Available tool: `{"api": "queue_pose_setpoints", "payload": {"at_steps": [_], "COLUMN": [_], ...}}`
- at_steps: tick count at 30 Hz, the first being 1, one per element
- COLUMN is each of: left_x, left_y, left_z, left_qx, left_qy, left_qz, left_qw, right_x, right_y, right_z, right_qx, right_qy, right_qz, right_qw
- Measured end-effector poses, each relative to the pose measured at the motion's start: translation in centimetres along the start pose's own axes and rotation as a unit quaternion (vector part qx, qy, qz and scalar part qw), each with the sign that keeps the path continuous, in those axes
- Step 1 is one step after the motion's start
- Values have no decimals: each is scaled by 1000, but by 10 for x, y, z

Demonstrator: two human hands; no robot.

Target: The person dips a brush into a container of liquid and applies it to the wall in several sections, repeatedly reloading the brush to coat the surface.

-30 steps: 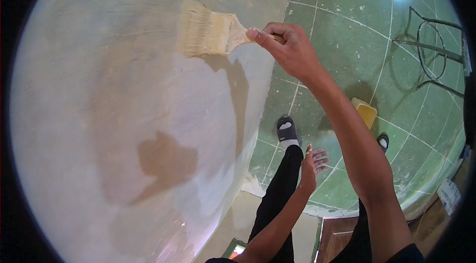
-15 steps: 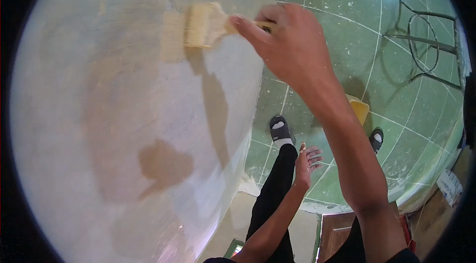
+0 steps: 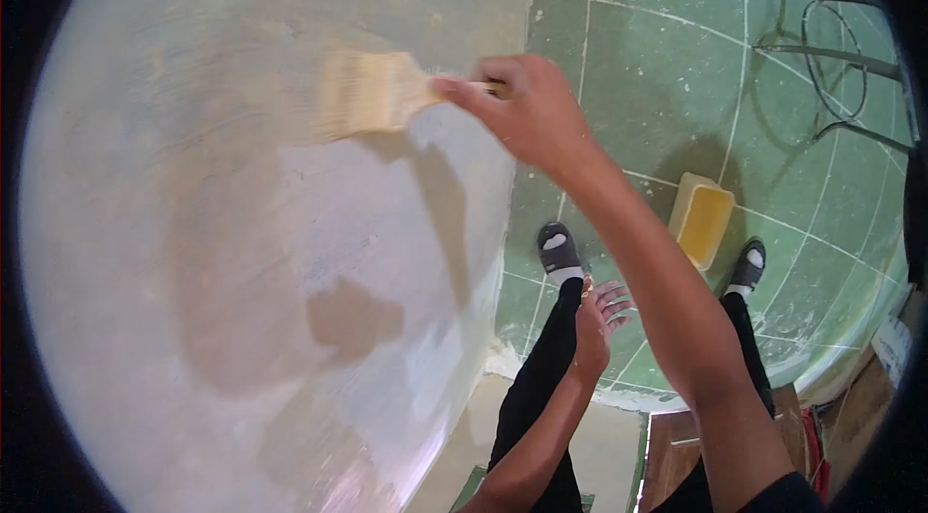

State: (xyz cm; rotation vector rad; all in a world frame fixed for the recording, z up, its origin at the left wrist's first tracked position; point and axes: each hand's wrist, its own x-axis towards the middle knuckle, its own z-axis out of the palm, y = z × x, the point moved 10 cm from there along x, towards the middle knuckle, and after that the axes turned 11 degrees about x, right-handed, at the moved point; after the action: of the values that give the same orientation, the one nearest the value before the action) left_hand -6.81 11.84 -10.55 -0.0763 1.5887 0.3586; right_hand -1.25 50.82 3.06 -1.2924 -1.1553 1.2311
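My right hand (image 3: pixel 527 112) is closed round the handle of a wide, pale-bristled paintbrush (image 3: pixel 377 92). The bristles press against the whitish wall (image 3: pixel 377 213), and their tips are blurred by motion. Wet-looking, beige streaks mark the wall around the brush. Lower down, my left hand (image 3: pixel 597 315) hangs near my leg with its fingers apart and nothing in it; pale smears show on its fingertips.
A shallow yellowish tray (image 3: pixel 681 208) holding yellow liquid stands on the green tiled floor (image 3: pixel 652 78), between my slippered feet. A metal-framed stand (image 3: pixel 831 58) is at upper right. A brown door (image 3: pixel 667 450) shows at the bottom.
My right hand has moved the brush down and slightly left across the wall. The view has shifted, so more of the tray shows. My left hand stays low and open.
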Motion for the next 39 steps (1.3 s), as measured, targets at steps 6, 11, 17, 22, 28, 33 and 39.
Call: {"api": "queue_pose_setpoints", "payload": {"at_steps": [6, 11, 17, 22, 28, 33, 39], "left_x": [5, -1, 1, -7, 0, 2, 7], "left_y": [-3, 6, 5, 20, 18, 18, 18], "left_z": [-7, -1, -2, 7, 2, 4, 4], "left_qx": [-5, 4, 0, 5, 16, 23, 27], "left_qy": [0, -1, 20, 26, 35, 5, 7], "left_qz": [-6, 5, -27, 1, -28, -4, -20], "left_qw": [1000, 1000, 999, 1000, 999, 1000, 999], "right_x": [-42, -46, -8, -18, -25, -18, -33], "right_y": [204, 202, 83, 24, 59, 181, 277], "right_z": [-6, -20, -10, -20, -13, 20, -11], "right_qx": [-168, -243, -186, -53, 90, 63, -151], "right_qy": [-13, 4, 12, 16, -31, -31, 20], "right_qz": [145, 217, 101, 57, 127, 151, 184], "right_qw": [975, 945, 977, 997, 987, 986, 971]}}
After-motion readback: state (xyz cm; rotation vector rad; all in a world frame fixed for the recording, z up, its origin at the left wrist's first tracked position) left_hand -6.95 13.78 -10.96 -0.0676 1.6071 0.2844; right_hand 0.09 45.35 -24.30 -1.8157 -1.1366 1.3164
